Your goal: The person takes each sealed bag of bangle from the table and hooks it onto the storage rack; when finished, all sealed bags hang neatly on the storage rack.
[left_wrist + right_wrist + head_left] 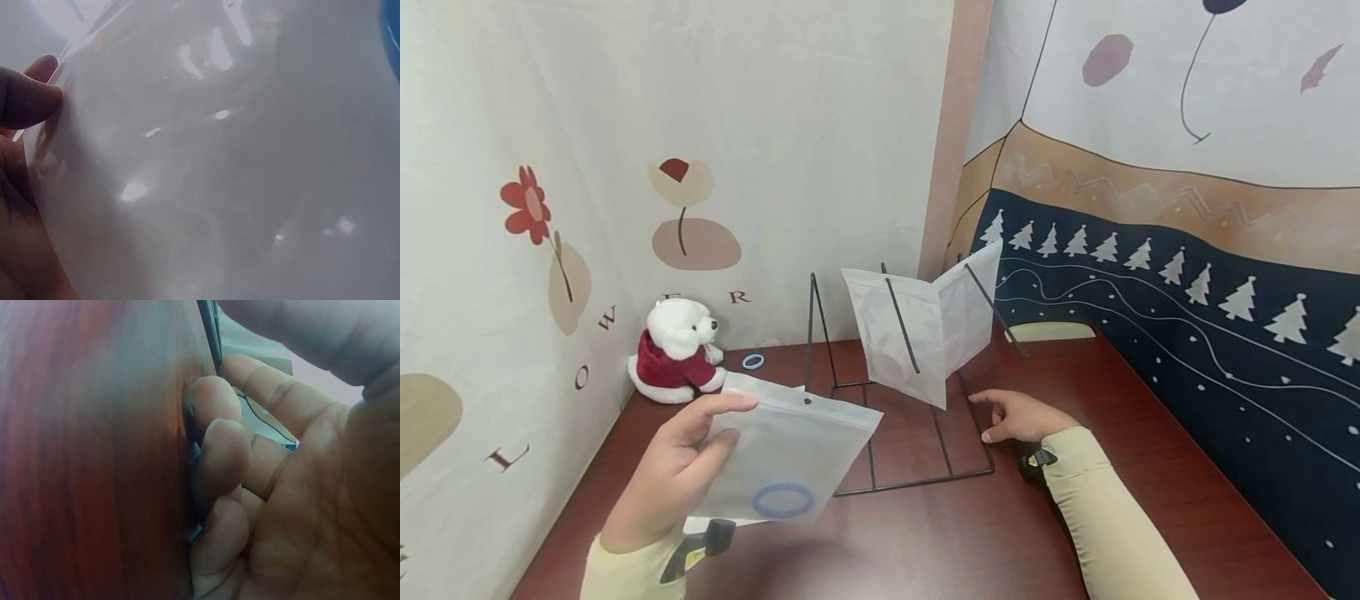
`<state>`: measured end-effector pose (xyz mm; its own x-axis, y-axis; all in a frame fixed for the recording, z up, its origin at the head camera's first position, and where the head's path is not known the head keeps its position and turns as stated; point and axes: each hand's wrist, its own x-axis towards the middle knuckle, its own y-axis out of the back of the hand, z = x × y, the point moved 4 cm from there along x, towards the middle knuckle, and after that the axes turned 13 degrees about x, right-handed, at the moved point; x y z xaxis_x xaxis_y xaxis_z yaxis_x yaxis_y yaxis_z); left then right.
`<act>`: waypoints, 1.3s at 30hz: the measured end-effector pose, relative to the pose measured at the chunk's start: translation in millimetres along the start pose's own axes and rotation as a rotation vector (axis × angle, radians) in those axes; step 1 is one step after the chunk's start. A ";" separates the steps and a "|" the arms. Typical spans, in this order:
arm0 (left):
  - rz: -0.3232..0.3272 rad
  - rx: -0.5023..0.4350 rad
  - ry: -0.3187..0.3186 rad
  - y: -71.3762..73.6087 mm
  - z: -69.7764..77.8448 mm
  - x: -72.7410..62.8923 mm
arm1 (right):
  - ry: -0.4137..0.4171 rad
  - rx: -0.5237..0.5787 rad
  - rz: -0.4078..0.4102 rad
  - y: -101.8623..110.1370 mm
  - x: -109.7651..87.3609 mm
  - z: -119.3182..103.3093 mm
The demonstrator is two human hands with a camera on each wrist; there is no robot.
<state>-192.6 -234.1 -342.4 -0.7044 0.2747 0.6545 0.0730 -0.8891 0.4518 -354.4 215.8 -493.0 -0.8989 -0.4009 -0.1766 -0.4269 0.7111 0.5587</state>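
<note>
Bag (782, 457) pinched by left hand (658, 475): align hole (807, 401) with rod (809, 342); right hand (1024, 417), thumb and forefinger apart, should steady rack (917, 482).

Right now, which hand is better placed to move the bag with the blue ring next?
Likely the left: the left hand pinches that bag by an edge, while the right hand is at the right side of the rack's base, holding no bag.

The held bag (778, 450) is milky white, its ring (783, 513) blue.

Wire rack (913, 483), hung pouches (883, 342) block middle; room along front tabletop (940, 533).
</note>
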 end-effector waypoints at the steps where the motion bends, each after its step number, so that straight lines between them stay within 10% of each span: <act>1: 0.004 -0.006 -0.015 -0.5 0.0 0.2 | 0.002 -0.002 0.001 0.0 0.0 0.1; 32: 0.039 0.021 0.082 -0.5 -12.6 4.8 | 0.009 0.003 0.001 0.5 2.6 3.5; 39: -0.073 0.041 0.000 -5.6 -15.6 4.9 | 0.007 0.015 -0.003 0.3 1.5 2.7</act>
<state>-207.5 -233.5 -351.2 -0.7087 0.3380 0.6192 0.0503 -0.8513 0.5223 -356.1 217.0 -495.3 -0.8970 -0.4069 -0.1728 -0.4310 0.7182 0.5462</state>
